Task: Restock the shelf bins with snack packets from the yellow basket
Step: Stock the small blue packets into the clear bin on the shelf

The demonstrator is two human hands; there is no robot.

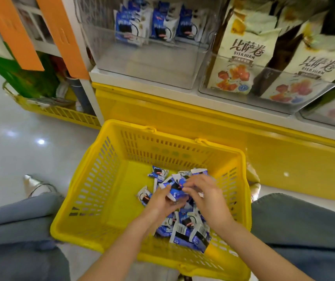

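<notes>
- Your left hand (162, 200) was down inside the yellow basket (103, 179), with its fingers curled round a small bunch of blue-and-white snack packets (186, 224) raised just above the pile.
- Your right hand (207, 193) met it from the other side, and its fingertips pinched the top of that same bunch.
- The other snack packets lay heaped on the basket's bottom along its right wall, from about the middle down to the near right corner.
- The basket stood on the pale floor (10, 151) between your legs (16, 224), with its far rim close to the yellow base of the shelf (182, 92).
- A clear bin (146, 65) sat at the shelf's front edge, and packets of the same kind stood upright against its back wall.
- Just to the right of that bin, a second bin (209, 88) held tall cream bags (241, 55) standing upright.
- Another basket (67, 115) sat on the floor at the shelf's left corner.
</notes>
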